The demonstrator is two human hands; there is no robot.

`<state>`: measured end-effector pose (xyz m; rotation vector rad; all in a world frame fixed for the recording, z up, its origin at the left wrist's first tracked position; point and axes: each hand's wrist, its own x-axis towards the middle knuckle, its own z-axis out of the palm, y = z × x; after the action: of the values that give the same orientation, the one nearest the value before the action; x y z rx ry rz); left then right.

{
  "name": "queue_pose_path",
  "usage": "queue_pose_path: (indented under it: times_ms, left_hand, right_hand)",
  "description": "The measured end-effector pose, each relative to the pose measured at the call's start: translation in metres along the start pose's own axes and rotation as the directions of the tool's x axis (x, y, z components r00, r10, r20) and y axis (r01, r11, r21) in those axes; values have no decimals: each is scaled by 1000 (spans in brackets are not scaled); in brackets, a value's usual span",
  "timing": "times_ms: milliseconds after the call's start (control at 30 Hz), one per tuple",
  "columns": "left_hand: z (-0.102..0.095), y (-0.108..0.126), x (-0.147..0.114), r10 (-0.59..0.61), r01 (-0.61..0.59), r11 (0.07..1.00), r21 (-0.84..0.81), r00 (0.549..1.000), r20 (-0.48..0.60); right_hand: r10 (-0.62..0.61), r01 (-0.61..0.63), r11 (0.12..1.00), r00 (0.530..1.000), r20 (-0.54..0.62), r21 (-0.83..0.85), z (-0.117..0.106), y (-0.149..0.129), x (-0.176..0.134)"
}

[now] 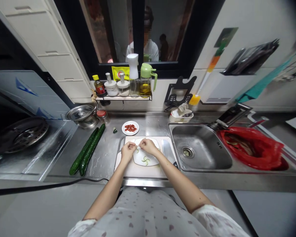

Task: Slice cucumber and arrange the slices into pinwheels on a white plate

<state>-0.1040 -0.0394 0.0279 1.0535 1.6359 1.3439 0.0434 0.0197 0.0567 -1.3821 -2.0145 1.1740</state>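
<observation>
Over a white plate (138, 161), my left hand (128, 150) and my right hand (149, 145) meet with fingertips pinched together. Between them is a tiny pale bit, too small to make out. Thin cucumber slices (145, 160) lie in a pinwheel near the plate's front edge, and another slice (137, 150) shows just below my left fingertips. The plate rests on a light cutting board (130, 171). A knife (166, 148) lies along the board's right side, its dark handle towards me. Behind the board stands a small white dish of red pieces (130, 128).
Two whole cucumbers (87, 151) lie to the left, near a lidded steel pot (82, 115) and a red-lidded jar (102, 116). On the right are the sink (202, 148) and a red plastic bag (254, 148). A seasoning rack (123, 97) hangs below the window.
</observation>
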Motion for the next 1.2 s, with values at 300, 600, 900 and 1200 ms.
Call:
queue_pose_path:
  times_ms: [300, 600, 900, 1200]
  left_hand:
    - [4, -27, 2, -38, 36, 916, 399, 999, -3]
    - [9, -29, 8, -23, 17, 790, 613, 1000, 2]
    - [11, -27, 10, -8, -49, 688, 724, 997, 75]
    - [9, -25, 8, -5, -64, 596, 800, 997, 83]
  right_hand:
    - [-18, 43, 927, 997, 71, -374, 29, 21, 9]
    - [36, 14, 875, 995, 94, -484, 42, 27, 15]
    - [69, 2, 845, 991, 113, -535, 43, 28, 18]
    - [120, -45, 810, 989, 91, -585, 43, 23, 17]
